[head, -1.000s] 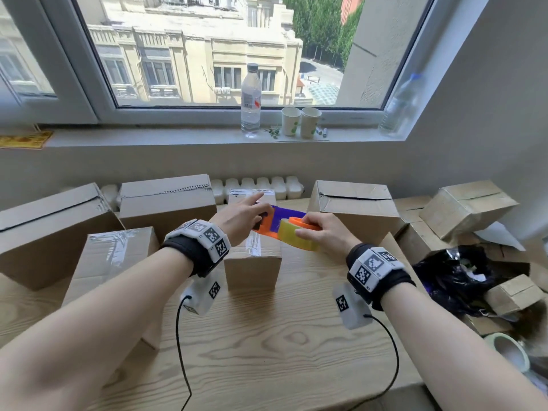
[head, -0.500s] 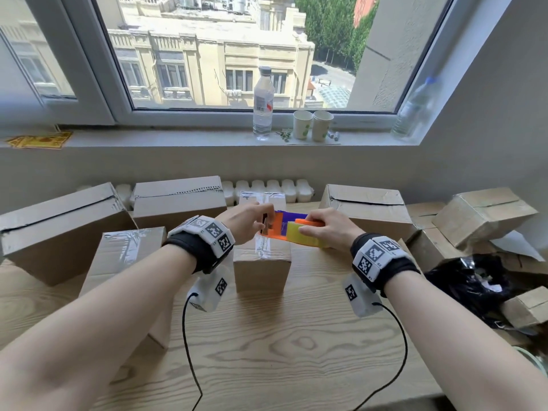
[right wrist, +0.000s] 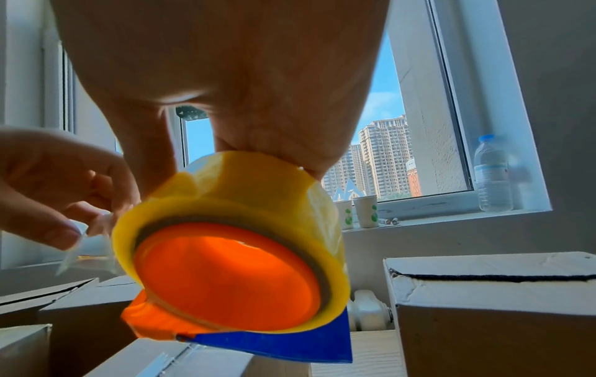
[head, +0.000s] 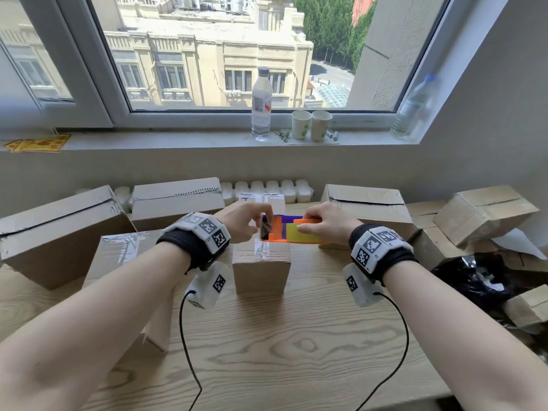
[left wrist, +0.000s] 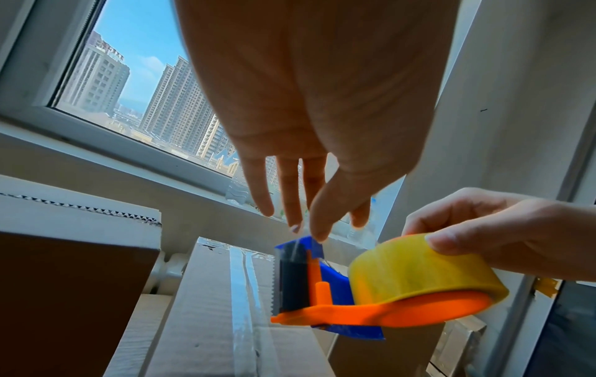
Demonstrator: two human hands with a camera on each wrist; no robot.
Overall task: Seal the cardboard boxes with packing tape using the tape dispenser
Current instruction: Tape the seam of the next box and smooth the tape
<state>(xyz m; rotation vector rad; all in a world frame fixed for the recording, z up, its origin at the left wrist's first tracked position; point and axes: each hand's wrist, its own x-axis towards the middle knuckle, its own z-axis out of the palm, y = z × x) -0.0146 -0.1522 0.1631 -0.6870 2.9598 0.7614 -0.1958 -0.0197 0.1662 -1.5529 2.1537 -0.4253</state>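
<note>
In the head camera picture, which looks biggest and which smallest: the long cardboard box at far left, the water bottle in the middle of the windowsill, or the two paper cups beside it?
1. Long cardboard box, by far the largest, though it also sits nearer the camera.
2. Water bottle.
3. The two paper cups: they look alike in size, so no ranking between them.

Bright daylight pours in through the window (head: 207,54) at the top of the frame; wide-angle lenses bend edges, and backlit wrist views leave palms shadowed, fingertips slightly blurred.
</note>
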